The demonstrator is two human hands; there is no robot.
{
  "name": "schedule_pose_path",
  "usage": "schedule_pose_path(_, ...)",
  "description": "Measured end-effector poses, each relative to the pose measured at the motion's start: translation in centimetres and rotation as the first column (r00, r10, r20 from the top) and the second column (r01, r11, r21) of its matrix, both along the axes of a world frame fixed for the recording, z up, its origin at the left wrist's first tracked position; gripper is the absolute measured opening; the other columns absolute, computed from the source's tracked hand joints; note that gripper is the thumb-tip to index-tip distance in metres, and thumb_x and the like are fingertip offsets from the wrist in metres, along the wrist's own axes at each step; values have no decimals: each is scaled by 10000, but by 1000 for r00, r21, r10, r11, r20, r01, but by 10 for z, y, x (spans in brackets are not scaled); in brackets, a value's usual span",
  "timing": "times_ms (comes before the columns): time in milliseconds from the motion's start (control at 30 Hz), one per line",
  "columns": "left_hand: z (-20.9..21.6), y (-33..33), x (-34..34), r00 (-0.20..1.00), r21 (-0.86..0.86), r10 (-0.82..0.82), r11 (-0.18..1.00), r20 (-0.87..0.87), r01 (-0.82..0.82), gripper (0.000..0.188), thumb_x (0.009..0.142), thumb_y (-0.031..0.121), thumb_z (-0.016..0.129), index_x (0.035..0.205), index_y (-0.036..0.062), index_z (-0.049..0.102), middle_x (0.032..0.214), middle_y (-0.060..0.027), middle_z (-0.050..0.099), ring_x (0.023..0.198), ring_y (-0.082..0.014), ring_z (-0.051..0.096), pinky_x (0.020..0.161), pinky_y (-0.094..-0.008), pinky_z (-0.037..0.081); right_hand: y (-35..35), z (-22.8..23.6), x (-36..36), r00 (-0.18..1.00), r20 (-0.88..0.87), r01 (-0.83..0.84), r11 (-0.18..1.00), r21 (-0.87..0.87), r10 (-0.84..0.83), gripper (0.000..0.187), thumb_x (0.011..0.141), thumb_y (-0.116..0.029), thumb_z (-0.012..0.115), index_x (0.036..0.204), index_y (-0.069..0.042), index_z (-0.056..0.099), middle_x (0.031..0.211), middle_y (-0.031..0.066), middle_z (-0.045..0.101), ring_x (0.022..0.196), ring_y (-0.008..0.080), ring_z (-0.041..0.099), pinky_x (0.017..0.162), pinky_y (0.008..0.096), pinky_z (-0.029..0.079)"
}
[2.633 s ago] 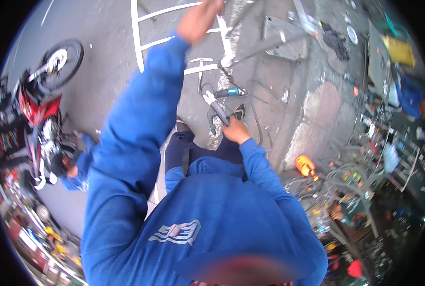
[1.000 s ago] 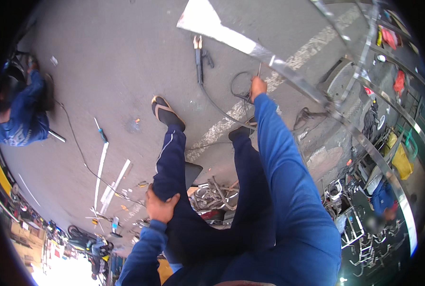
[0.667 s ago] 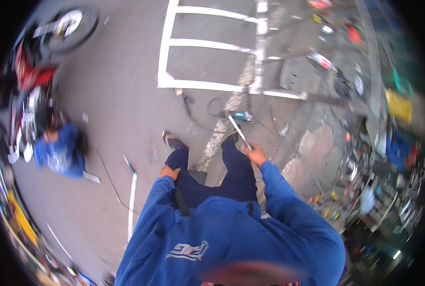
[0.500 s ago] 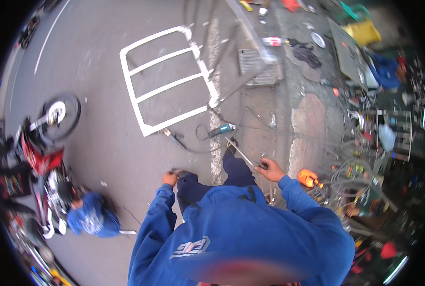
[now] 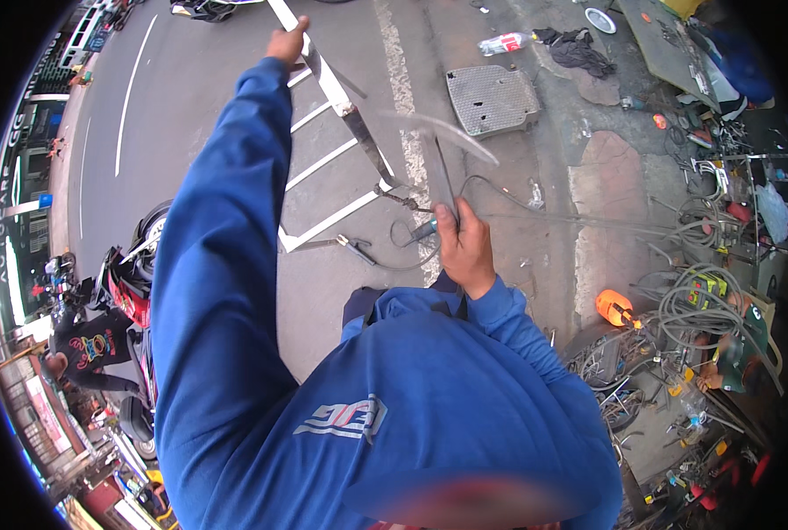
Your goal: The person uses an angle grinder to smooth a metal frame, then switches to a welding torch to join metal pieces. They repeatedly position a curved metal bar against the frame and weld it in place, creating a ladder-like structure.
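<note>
While the left hand [image 5: 288, 44] grips a white, cross-barred metal frame [image 5: 326, 81] above grey asphalt [image 5: 208, 88], the right hand [image 5: 467, 250] is closed round a grey, T-shaped hammer [image 5: 443, 177], head blurred, beside the frame.

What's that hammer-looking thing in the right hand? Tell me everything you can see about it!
The hammer-like tool has a slim, straight, dark grey handle and a long, thin, paler head across the far end. It looks like metal. The right hand grips the handle's near end, and the handle leans slightly left. The head is blurred, so its exact shape is hard to tell.
</note>
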State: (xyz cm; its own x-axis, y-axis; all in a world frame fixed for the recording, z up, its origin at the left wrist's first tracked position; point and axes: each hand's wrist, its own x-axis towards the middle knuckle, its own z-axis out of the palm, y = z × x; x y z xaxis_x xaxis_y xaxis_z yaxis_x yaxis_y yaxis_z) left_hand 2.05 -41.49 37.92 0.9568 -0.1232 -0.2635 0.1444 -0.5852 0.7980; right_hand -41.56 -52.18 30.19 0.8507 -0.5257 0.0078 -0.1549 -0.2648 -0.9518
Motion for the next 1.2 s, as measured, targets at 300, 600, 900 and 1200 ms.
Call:
schedule_pose_path(300, -52, 5, 35, 941, 371, -185, 926, 283, 71, 833, 942, 532, 611, 1369, -140, 364, 1266, -325, 623, 1211, -426, 620, 1042, -415, 467, 5, 43, 40, 979, 203, -33, 999, 13, 29, 343, 1045, -285, 588, 1040, 58, 612, 642, 193, 567, 543, 277, 603, 521, 384, 433)
schedule_pose_path(600, -37, 7, 12, 980, 102, -140, 987, 140, 127, 879, 972, 562, 532, 1421, -144, 264, 1250, -320, 631, 1237, -426, 604, 1055, -405, 436, 17, 59, 33, 979, 205, 28, 997, -76, -12, 320, 1037, -259, 592, 1059, 61, 593, 654, 231, 560, 541, 353, 571, 532, 424, 428)
schedule_pose_path(900, -60, 4, 43, 968, 165, -190, 973, 162, 163, 946, 966, 588, 519, 1441, -154, 176, 1322, -347, 581, 1289, -459, 552, 1104, -405, 394, 30, 57, 39, 980, 148, 156, 977, -146, -135, 324, 1038, -276, 595, 952, 37, 588, 627, 186, 535, 522, 302, 536, 525, 396, 417)
schedule_pose_path(1200, -49, 3, 30, 973, 227, -172, 964, 151, 135, 973, 964, 622, 473, 1474, -143, 155, 1350, -364, 558, 1316, -459, 532, 1125, -408, 377, 28, 67, 42, 993, 40, 114, 986, -119, -110, 327, 1039, -260, 588, 968, 59, 577, 640, 215, 572, 543, 364, 586, 527, 431, 425)
